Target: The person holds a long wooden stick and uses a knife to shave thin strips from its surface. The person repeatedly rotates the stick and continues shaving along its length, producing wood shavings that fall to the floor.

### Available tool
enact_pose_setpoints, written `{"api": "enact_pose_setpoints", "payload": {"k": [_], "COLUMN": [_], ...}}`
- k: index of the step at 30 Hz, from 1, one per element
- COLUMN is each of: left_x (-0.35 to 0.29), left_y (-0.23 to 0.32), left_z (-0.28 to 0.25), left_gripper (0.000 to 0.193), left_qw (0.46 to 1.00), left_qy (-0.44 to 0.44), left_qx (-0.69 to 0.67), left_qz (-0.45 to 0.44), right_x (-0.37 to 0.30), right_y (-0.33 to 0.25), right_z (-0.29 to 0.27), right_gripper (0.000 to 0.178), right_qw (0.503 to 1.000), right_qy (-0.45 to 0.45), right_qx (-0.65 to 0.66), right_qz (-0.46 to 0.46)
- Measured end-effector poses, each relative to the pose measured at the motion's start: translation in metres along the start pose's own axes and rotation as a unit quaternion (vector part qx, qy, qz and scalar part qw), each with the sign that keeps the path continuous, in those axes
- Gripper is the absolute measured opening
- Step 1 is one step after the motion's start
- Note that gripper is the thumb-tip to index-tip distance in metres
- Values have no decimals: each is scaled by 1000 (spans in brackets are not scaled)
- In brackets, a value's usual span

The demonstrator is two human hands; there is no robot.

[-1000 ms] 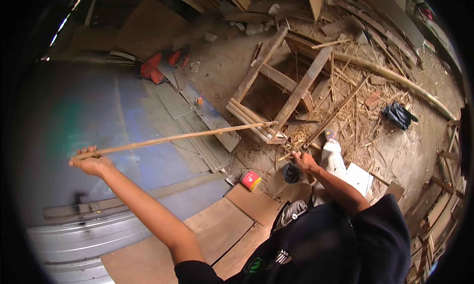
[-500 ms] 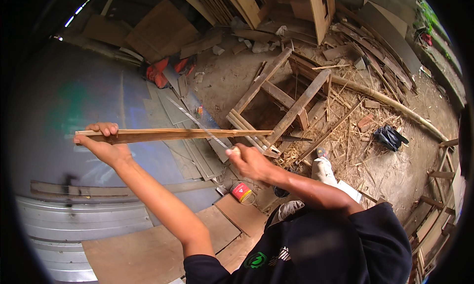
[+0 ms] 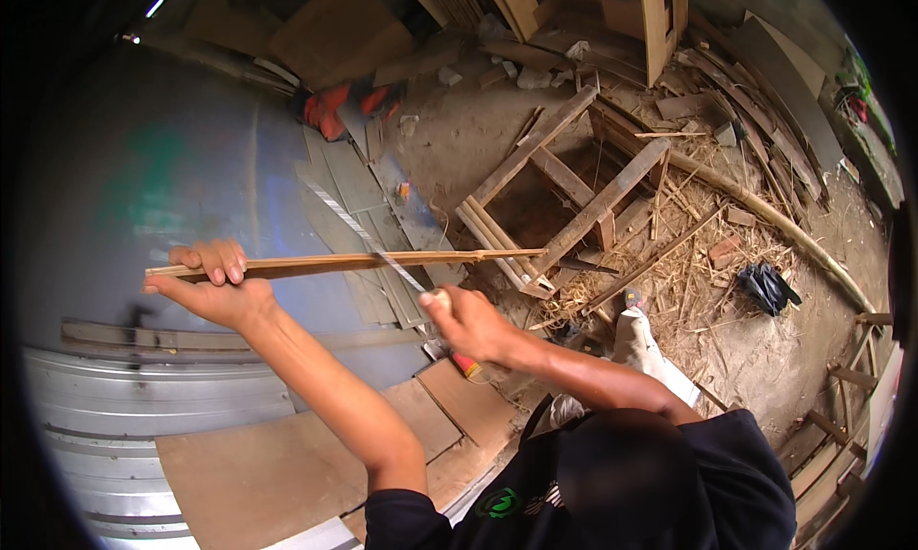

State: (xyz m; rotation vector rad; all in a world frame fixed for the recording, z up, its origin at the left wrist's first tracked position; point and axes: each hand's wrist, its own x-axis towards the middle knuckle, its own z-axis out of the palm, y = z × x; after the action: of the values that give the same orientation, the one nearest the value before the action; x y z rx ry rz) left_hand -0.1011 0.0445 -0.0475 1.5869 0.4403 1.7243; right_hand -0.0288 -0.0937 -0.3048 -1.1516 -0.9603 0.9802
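A long, narrow wooden strip [image 3: 325,262], perhaps bamboo, stretches nearly level across the middle. My left hand [image 3: 215,282] is closed around its left end, thumb below and fingers over the top. Its far right end meets the corner of a wooden frame [image 3: 604,206] on the ground. My right hand [image 3: 469,325] grips the pale handle of a long-bladed knife [image 3: 346,215]. The blade slants up and left, crossing the strip near its middle. A small raised curl shows on the strip, right of the blade.
A blue-grey sheet [image 3: 210,187] lies at left, beside ribbed metal panels [image 3: 124,435] and brown boards [image 3: 287,454]. Wood shavings [image 3: 669,292], a pole [image 3: 765,210] and a black plastic bag [image 3: 768,288] cover ground at right. A red can [image 3: 466,364] sits partly behind my right hand.
The knife has slid along the strip toward my left hand, and my right hand has come lower and left. The strip is slightly turned, and the whole view has shifted a little.
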Motion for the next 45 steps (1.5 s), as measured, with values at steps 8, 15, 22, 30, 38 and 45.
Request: {"api": "enact_pose_setpoints", "payload": {"k": [8,15,22,30,38,45], "left_x": [10,16,21,53,91,115], "left_y": [-7,-10,-17,-35,-61,-65], "left_z": [-6,-19,-15,-24,-28,-60], "left_gripper": [61,61,61,60,59,62], "left_qw": [997,999,999,996,996,995], "left_qy": [69,43,43,67,59,52], "left_qx": [40,15,22,-59,-35,-48], "left_qz": [8,-3,2,-30,-56,-65], "right_x": [1,9,14,20,28,29], "right_y": [26,64,98,158,243,299], "right_z": [-18,-25,-51,-85,-104,-135], "right_gripper": [56,54,67,55,51,69], "right_qw": [987,998,968,924,955,944], "right_qy": [22,15,-9,70,109,9], "right_qx": [-63,-13,-51,-51,-14,-98], "right_qz": [149,-59,245,372,277,316]}}
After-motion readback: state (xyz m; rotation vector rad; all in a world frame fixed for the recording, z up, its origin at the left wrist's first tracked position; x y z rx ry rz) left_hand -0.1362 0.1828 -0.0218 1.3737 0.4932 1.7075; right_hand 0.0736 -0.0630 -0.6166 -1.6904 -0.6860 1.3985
